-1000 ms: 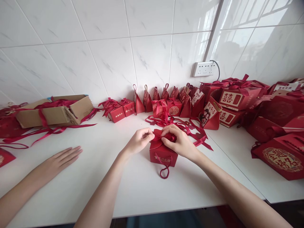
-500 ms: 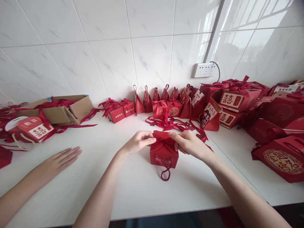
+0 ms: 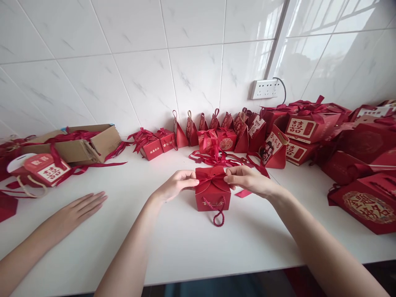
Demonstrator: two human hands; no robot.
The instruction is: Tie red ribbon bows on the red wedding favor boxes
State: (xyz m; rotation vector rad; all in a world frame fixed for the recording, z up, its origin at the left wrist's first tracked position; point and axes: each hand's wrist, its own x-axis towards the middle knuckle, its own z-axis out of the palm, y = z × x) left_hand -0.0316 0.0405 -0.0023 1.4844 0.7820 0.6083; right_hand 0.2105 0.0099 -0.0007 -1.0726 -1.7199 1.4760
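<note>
Red ribbon (image 3: 219,178) now stretches flatter across the box (image 3: 213,194), left hand (image 3: 177,183) and right hand (image 3: 247,180) each pinching it between closed fingertips, apparently snugging the knot (image 3: 210,177).

L/R hands (image 3: 175,184) (image 3: 251,180) near-level, prob. in pinch

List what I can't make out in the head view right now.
All in the head view:
Back of the held-at red box: hidden by its front and top.
Gold lettering on its front: too small, partly crossed by the rope handle.
Cardboard box floor: covered by ribbons.
Large box at right: cut off by the right edge.
</note>
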